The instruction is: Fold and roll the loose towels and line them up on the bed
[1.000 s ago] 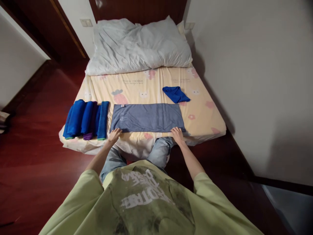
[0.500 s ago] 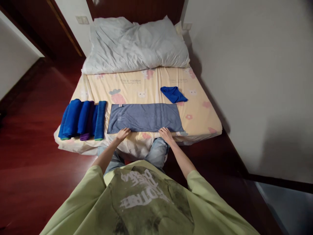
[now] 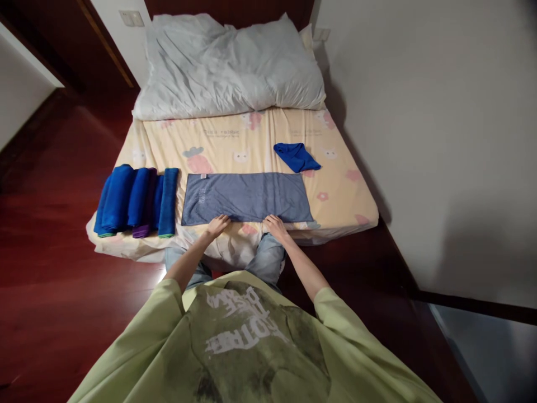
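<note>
A grey-blue towel [image 3: 247, 196] lies spread out lengthwise near the bed's front edge, with a small white tag at its far left corner. My left hand [image 3: 218, 225] is at the towel's near edge, left of the middle, its fingers closed on the hem. Right of the middle, my right hand [image 3: 276, 226] pinches the same near edge. The cloth between the hands is slightly bunched. Beyond the towel's right part lies a crumpled blue cloth [image 3: 297, 157].
Several rolled towels [image 3: 136, 198], blue and purple, sit side by side at the bed's front left. A large pale pillow or quilt [image 3: 235, 67] covers the head of the bed [image 3: 344, 193]. A white wall [image 3: 419, 112] stands to the right.
My hands have come a little closer together along the towel's near edge, and small wrinkles show there. The whole view has shifted slightly. The rolled towels and blue cloth stay put.
</note>
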{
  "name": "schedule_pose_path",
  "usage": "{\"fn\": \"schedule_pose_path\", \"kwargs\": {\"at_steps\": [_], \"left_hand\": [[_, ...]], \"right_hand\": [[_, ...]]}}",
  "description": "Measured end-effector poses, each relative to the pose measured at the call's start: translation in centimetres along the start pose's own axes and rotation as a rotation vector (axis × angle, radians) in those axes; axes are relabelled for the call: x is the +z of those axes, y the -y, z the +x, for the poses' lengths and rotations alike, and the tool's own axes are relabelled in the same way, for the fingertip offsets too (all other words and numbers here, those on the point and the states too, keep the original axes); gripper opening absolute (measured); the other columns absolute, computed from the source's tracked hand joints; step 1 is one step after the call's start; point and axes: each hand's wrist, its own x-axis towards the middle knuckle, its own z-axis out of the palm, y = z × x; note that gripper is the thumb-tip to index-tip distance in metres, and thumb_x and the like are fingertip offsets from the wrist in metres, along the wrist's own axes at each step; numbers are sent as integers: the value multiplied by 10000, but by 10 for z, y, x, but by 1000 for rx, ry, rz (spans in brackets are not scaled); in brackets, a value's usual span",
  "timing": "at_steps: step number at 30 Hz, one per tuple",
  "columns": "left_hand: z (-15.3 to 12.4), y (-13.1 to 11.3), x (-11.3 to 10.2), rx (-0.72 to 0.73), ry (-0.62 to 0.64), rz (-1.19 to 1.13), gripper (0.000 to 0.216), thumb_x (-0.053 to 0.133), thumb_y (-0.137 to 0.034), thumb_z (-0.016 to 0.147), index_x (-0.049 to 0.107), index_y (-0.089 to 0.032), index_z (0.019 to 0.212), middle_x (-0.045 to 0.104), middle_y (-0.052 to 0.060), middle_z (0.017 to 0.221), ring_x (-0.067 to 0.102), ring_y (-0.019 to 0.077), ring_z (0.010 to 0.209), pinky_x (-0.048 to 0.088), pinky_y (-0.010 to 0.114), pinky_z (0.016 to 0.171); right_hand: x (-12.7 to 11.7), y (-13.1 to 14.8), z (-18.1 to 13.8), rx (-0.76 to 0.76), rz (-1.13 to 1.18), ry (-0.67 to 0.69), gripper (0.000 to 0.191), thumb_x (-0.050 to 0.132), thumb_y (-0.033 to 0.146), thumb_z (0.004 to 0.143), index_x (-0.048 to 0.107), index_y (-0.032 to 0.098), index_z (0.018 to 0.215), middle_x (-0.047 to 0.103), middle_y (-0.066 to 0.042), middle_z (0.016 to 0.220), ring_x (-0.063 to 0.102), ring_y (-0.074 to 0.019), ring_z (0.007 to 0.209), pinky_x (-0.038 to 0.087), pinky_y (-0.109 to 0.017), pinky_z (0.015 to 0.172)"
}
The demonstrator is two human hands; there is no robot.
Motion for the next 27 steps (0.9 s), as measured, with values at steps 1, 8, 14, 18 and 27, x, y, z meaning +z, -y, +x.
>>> {"fn": "schedule_pose_path", "kwargs": {"at_steps": [1,8,14,18,27], "left_hand": [[-1,-1,0,5,4,-9,349,389,-96,960,685,-151,1137,645,173,1140,580,286,1086,539,377,840],[-9,-2,2,50,52,12,350,455,-113,970,691,-189,1216,654,126,1154,595,246,1093,514,313,805],[11,-14,-4,48,-105,-79,341,469,-174,995,712,-179,1235,652,165,1268,575,270,1207,491,412,1025],[24,-34,10,1,-177,-115,471,451,-264,1016,588,-197,1461,484,162,1578,410,326,1468,358,549,1190],[22,-51,38,-96,-227,-167,571,398,-413,1048,473,-190,1569,369,164,1660,262,367,1567,179,660,1240]], "right_hand": [[1,0,0,11,11,-5,319,446,131,1037,755,157,1113,691,-130,1114,566,-252,1083,447,-348,955],[7,3,2,26,46,15,308,462,124,1018,763,156,1073,699,-122,1097,583,-237,1073,465,-340,958],[9,30,18,-70,162,-56,420,405,264,1065,617,181,1418,595,-112,1484,497,-250,1367,392,-431,1145],[21,56,29,-82,174,33,501,415,304,1056,516,157,1523,386,-108,1668,287,-274,1567,235,-515,1274],[31,45,39,95,217,36,599,381,358,1063,352,149,1624,216,-107,1731,165,-287,1614,115,-562,1306]]}}
